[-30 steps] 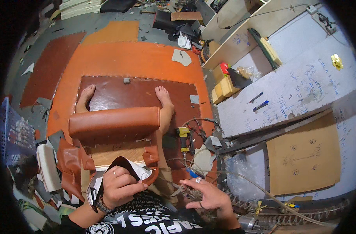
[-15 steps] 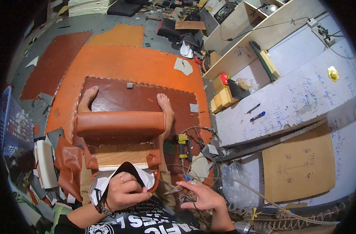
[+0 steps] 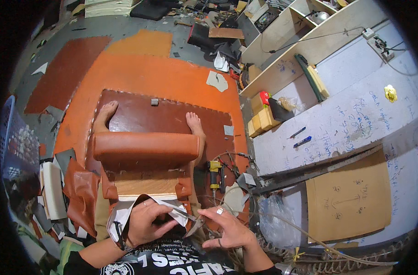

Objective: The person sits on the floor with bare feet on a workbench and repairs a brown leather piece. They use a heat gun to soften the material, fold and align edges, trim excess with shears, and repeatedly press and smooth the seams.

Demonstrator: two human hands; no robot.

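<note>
Now my left hand point(image 3: 147, 224) grips the leather flap point(image 3: 126, 211); my right hand point(image 3: 227, 227) pinches scissors point(image 3: 193, 223), blades at nine o'clock, trimming; next cut wants steadiness.

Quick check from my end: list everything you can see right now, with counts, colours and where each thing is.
Padded cushion: one, tan-brown leather, across the wooden frame, centre.
Wooden frame: one, bare pale wood, below the cushion.
White sheet: one, white, under the left hand.
Scissors: one, metal, between the hands.
Power tool: one, yellow and black, floor right of the frame.
Floor mat: one, orange, beneath everything.
Pens: two, dark and blue, on the white board, right.
Feet: two, bare, beyond the cushion.
Left hand: grips the sheet.
Right hand: at the scissors.
</note>
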